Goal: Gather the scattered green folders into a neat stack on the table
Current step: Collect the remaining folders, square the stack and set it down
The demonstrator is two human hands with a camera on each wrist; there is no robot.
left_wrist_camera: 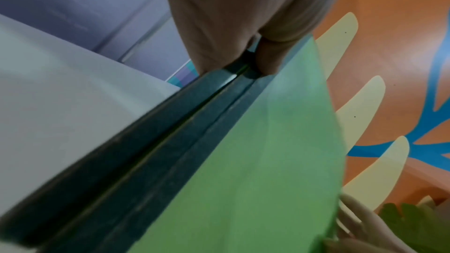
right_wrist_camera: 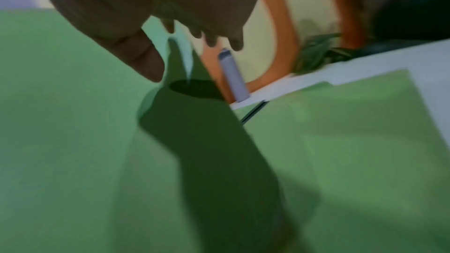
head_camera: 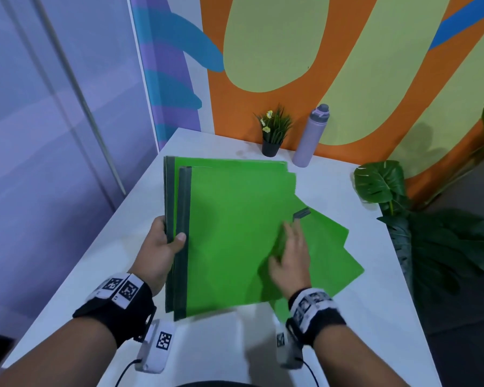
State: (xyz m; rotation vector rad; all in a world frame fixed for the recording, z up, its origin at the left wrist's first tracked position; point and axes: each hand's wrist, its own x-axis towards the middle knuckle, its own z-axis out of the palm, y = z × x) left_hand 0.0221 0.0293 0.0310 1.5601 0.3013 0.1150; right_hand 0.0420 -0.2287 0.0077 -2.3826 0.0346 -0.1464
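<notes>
Several green folders (head_camera: 229, 233) with dark green spines are bundled above the white table (head_camera: 229, 347). My left hand (head_camera: 165, 244) grips them at the spine edge, thumb on the top cover and fingers underneath; the left wrist view shows the spines (left_wrist_camera: 185, 141) running away from my hand (left_wrist_camera: 243, 26). Another green folder (head_camera: 327, 255) lies skewed on the table to the right, partly under the bundle. My right hand (head_camera: 291, 255) hovers over the covers with straight fingers; in the right wrist view that hand (right_wrist_camera: 155, 16) casts a shadow on the green cover (right_wrist_camera: 73, 141).
A small potted plant (head_camera: 273, 134) and a lilac bottle (head_camera: 312, 135) stand at the table's far edge against the painted wall. Large leafy plants (head_camera: 380, 182) stand off the right side. A glass partition is on the left.
</notes>
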